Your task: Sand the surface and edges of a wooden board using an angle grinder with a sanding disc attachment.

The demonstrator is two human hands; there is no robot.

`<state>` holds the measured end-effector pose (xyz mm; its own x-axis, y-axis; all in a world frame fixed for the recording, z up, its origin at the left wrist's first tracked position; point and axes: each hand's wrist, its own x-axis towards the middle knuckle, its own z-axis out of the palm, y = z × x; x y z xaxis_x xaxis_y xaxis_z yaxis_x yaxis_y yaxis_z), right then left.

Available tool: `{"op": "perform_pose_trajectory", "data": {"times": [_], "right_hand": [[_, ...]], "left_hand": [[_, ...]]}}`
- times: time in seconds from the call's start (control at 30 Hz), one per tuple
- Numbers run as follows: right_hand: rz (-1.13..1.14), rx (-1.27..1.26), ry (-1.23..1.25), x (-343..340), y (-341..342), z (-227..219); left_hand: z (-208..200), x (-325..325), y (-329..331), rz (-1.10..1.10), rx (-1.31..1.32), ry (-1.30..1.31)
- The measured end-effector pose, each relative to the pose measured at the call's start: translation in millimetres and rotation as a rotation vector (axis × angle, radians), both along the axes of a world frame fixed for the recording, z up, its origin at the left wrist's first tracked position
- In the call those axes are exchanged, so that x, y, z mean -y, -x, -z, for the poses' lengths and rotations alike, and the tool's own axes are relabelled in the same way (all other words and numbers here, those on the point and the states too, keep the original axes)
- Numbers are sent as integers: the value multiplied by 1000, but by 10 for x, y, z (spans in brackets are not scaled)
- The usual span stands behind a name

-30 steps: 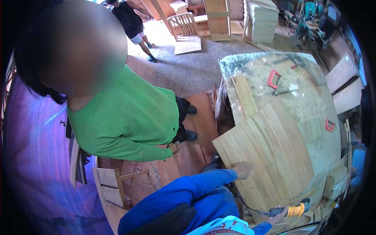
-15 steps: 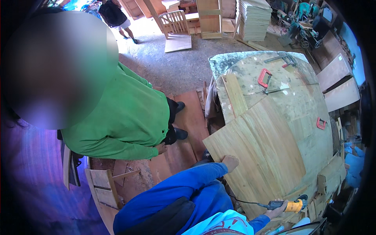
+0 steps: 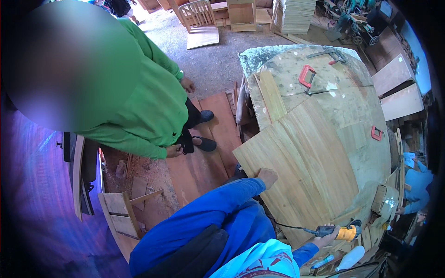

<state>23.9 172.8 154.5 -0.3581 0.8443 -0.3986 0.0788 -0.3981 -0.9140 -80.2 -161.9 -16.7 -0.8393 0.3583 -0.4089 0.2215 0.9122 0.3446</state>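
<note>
A large light-brown wooden panel [image 3: 301, 162] lies on the workbench, its curved side to the right. At the panel's left edge rests my left hand [image 3: 267, 178], closed, its fingers partly hidden. My right hand [image 3: 326, 238] is wrapped round the grey body of a yellow-and-black angle grinder [image 3: 345, 233], held beyond the panel's near right edge. A dark power cord [image 3: 289, 226] runs from the grinder back towards me. The grinder's disc end points right, and I cannot tell whether it spins.
Two red clamps [image 3: 306, 76] [image 3: 376, 133] and a narrow board [image 3: 271, 97] lie on the worn bench top [image 3: 345, 104]. A person in a green top [image 3: 143, 106] stands close on my left. At the near right are a white bottle [image 3: 351, 258] and wood scraps; another person [image 3: 417, 185] is at the far right.
The whole view has shifted slightly, with the bench sitting higher in the picture. The person in green has moved an arm and a foot. My hands keep their places on the panel and grinder.
</note>
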Motion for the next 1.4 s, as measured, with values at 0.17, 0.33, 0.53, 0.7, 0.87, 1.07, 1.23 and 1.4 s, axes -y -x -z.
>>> {"op": "perform_pose_trajectory", "data": {"times": [0.17, 0.33, 0.53, 0.7, 0.87, 1.07, 1.23, 1.4], "right_hand": [[9, -3, 4, -55, -25, 91], [-32, -12, -29, -43, -17, 128], [34, 2, -29, 158, 3, -25], [-21, -45, 28, 44, -99, 47], [-78, -136, 64, -43, -74, 110], [-297, -140, 142, -554, -235, 510], [-280, -112, 180, -607, -149, 613], [-231, 36, 322, -797, -435, 634]], "left_hand": [[-40, 8, -2, 13, 36, -41], [77, 25, -46, 36, -50, -74], [6, -16, -72, 17, -25, -14], [92, -6, -36, 23, -42, -24], [-65, 161, -151, 5, -185, -62], [172, 207, -594, -42, -322, -102], [-94, -13, -767, 87, -359, -34], [-204, -10, -658, 84, -116, 75]]}}
